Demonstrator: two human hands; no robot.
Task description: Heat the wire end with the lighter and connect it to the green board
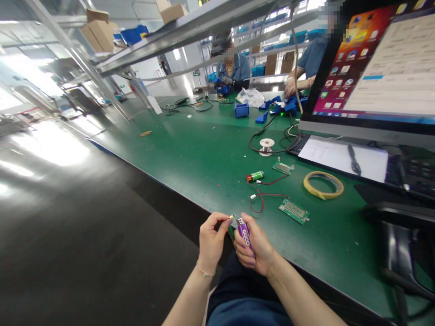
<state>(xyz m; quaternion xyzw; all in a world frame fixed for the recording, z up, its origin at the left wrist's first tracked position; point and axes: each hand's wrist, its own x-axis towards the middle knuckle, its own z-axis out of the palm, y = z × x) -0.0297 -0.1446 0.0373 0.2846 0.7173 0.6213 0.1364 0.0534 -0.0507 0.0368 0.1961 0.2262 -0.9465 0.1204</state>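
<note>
My right hand [258, 246] grips a purple lighter [245, 234] upright over my lap, just off the green table's front edge. My left hand [211, 241] pinches a small pale piece [231, 218] between thumb and forefinger, its tip almost touching the lighter's top. A dark green part [231, 232] shows between the two hands; I cannot tell what it is. On the table beyond lie a green circuit board [294, 211] with a red wire [261, 200] and a white plug.
A green lighter [255, 176], a second small board [283, 168], a yellow tape roll [323, 184] and a metal spool [266, 146] lie on the green table [190, 154]. A monitor [377, 68] and keyboard stand at right. Two other people work among blue bins at the far end.
</note>
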